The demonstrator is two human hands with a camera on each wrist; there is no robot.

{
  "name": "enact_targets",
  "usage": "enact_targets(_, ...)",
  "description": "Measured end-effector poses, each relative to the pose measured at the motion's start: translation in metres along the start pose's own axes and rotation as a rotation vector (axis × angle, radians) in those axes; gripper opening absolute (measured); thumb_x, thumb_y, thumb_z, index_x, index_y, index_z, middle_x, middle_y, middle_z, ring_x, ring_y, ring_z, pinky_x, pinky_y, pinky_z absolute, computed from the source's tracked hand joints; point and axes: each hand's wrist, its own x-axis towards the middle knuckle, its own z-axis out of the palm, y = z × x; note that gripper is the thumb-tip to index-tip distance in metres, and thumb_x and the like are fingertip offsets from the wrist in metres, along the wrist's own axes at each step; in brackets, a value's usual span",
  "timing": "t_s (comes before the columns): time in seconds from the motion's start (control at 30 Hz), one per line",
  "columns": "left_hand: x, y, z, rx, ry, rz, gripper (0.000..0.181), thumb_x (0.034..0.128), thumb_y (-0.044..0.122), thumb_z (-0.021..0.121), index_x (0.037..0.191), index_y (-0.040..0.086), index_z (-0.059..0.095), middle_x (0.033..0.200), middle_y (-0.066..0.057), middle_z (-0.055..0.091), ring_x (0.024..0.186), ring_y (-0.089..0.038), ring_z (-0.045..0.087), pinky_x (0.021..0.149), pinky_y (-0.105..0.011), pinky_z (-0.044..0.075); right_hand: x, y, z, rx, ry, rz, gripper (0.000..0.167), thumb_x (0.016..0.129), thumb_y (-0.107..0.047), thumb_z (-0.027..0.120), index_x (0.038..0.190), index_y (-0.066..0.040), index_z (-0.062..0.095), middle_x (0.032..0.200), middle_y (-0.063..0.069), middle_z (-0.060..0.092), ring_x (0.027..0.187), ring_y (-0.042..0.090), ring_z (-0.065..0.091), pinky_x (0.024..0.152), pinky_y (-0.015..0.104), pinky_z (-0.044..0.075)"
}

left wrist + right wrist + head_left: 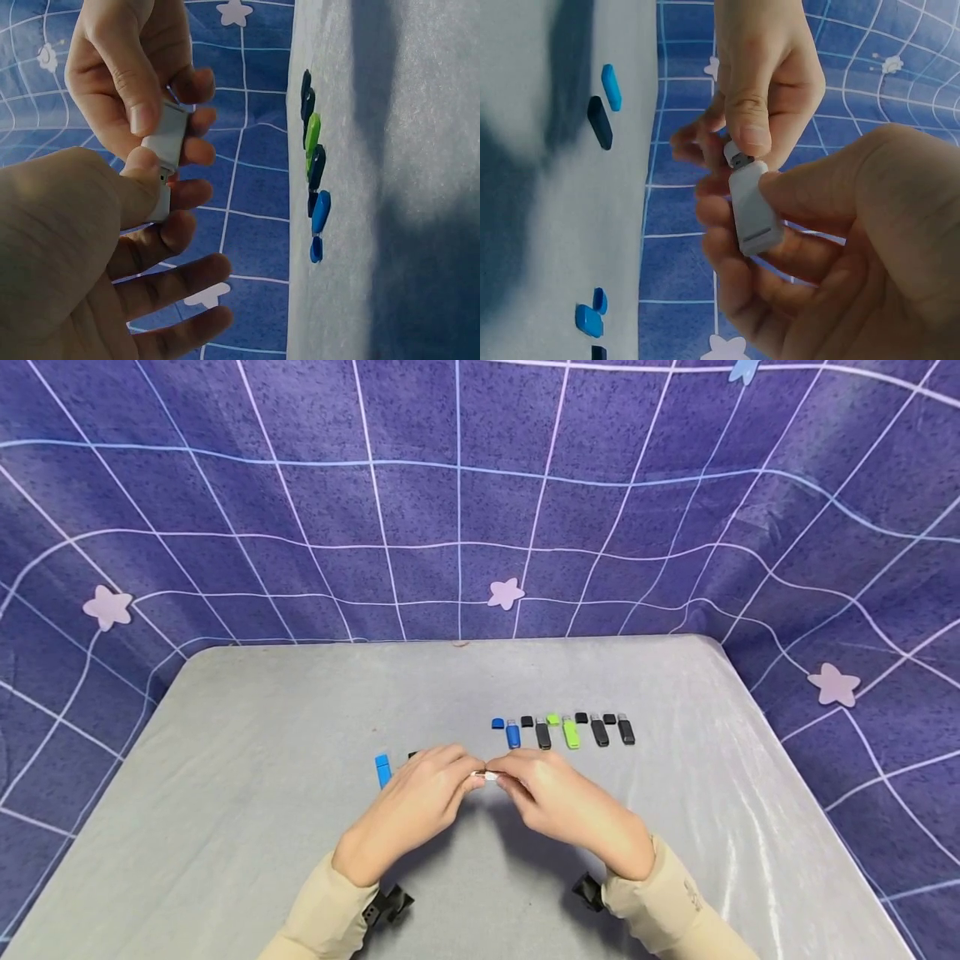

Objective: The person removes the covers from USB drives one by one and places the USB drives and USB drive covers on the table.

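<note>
Above the table, both hands meet at a white USB flash drive (pixel 491 776). My right hand (pixel 558 795) holds its body (pixel 753 210) between thumb and curled fingers. The left hand (pixel 426 787) pinches the small white cap (pixel 160 205) between thumb and index finger; its other fingers are spread in the left wrist view. Between cap and body, part of the metal connector (pixel 739 160) shows, so the two stand slightly apart. Left of the left hand lies a capped light blue flash drive (pixel 383 769). A black flash drive (pixel 599 123) beside it is mostly hidden in the head view.
Beyond the right hand, a row of uncapped flash drives lies on the grey tabletop (pixel 262 760): blue (pixel 513 734), green (pixel 572 734) and several black (pixel 626 731). Matching caps, like the blue cap (pixel 498 723), lie beside them. A purple grid-patterned curtain (pixel 420 502) surrounds the table.
</note>
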Motion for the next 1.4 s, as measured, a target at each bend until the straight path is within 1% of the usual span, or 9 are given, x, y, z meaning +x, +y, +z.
enact_targets(0.13, 0.000, -0.004, 0.000, 0.025, 0.027, 0.001, 0.015, 0.0976, 0.018, 0.071, 0.112, 0.015, 0.073, 0.105, 0.005, 0.071, 0.096, -0.017, 0.066, 0.081, -0.036, 0.055, 0.000, 0.001, 0.001, -0.035, 0.032, 0.048, 0.020, 0.096, -0.003, 0.065, 0.113, -0.003, 0.074, 0.102, 0.005, 0.077, 0.095, 0.020, 0.069, 0.089, 0.037, 0.056)
enact_targets(0.3, -0.001, -0.008, -0.001, 0.028, 0.040, -0.032, 0.021, 0.0944, 0.006, 0.072, 0.114, 0.014, 0.074, 0.110, 0.003, 0.073, 0.104, -0.019, 0.067, 0.088, -0.038, 0.055, -0.001, 0.005, 0.002, -0.078, 0.100, 0.099, 0.021, 0.089, -0.001, 0.072, 0.109, -0.002, 0.076, 0.094, 0.005, 0.077, 0.089, 0.021, 0.066, 0.086, 0.038, 0.051)
enact_targets(0.5, 0.000, -0.011, -0.004, -0.003, 0.095, -0.070, 0.027, 0.0947, 0.010, 0.073, 0.121, 0.010, 0.073, 0.111, -0.001, 0.076, 0.108, -0.023, 0.068, 0.092, -0.042, 0.056, 0.000, 0.009, -0.001, -0.077, 0.136, 0.107, 0.024, 0.086, 0.001, 0.076, 0.110, -0.002, 0.076, 0.088, 0.002, 0.076, 0.082, 0.018, 0.065, 0.082, 0.037, 0.051)
enact_targets(0.63, 0.000, -0.013, -0.005, -0.013, 0.140, -0.087, 0.019, 0.0932, 0.011, 0.074, 0.111, 0.015, 0.076, 0.109, 0.002, 0.074, 0.107, -0.023, 0.066, 0.094, -0.042, 0.054, 0.000, 0.010, -0.001, -0.083, 0.133, 0.102, 0.024, 0.086, 0.001, 0.077, 0.110, -0.002, 0.076, 0.084, 0.000, 0.074, 0.076, 0.014, 0.064, 0.080, 0.035, 0.053)
enact_targets(0.77, -0.001, -0.014, -0.005, -0.010, 0.164, -0.101, 0.018, 0.0914, 0.010, 0.076, 0.107, 0.019, 0.075, 0.108, 0.003, 0.069, 0.103, -0.022, 0.064, 0.092, -0.041, 0.053, 0.000, 0.011, -0.002, -0.077, 0.121, 0.140, 0.024, 0.087, -0.001, 0.076, 0.110, -0.002, 0.076, 0.088, 0.003, 0.075, 0.078, 0.013, 0.064, 0.080, 0.035, 0.055)
enact_targets(0.93, 0.000, -0.014, -0.007, 0.002, 0.171, -0.113, 0.026, 0.0918, 0.005, 0.074, 0.116, 0.014, 0.075, 0.112, -0.001, 0.068, 0.102, -0.024, 0.063, 0.092, -0.042, 0.053, 0.000, 0.011, -0.003, -0.073, 0.111, 0.164, 0.022, 0.087, -0.001, 0.076, 0.108, -0.004, 0.076, 0.087, 0.001, 0.074, 0.079, 0.013, 0.064, 0.080, 0.036, 0.055)
enact_targets(1.1, 0.000, -0.012, -0.008, -0.011, 0.158, -0.134, 0.020, 0.0945, 0.007, 0.070, 0.113, 0.014, 0.072, 0.110, -0.001, 0.073, 0.104, -0.025, 0.066, 0.091, -0.044, 0.054, 0.001, 0.010, -0.004, -0.064, 0.103, 0.174, 0.020, 0.087, -0.002, 0.076, 0.107, -0.004, 0.075, 0.090, 0.001, 0.074, 0.079, 0.014, 0.063, 0.079, 0.035, 0.056)
enact_targets(1.2, 0.001, -0.012, -0.009, -0.014, 0.140, -0.149, 0.022, 0.0964, 0.008, 0.068, 0.118, 0.014, 0.067, 0.109, 0.000, 0.075, 0.105, -0.023, 0.069, 0.088, -0.045, 0.055, 0.001, 0.010, -0.005, -0.060, 0.102, 0.192, 0.019, 0.087, -0.003, 0.076, 0.106, -0.003, 0.075, 0.093, 0.004, 0.074, 0.080, 0.014, 0.063, 0.076, 0.033, 0.056)
enact_targets(1.4, 0.002, -0.012, -0.009, 0.000, 0.145, -0.157, 0.026, 0.0930, 0.010, 0.074, 0.118, 0.013, 0.068, 0.111, 0.000, 0.075, 0.107, -0.024, 0.069, 0.091, -0.045, 0.054, -0.001, 0.012, -0.004, -0.055, 0.135, 0.215, 0.016, 0.084, -0.002, 0.077, 0.100, -0.004, 0.074, 0.089, 0.004, 0.070, 0.078, 0.016, 0.062, 0.070, 0.028, 0.054)
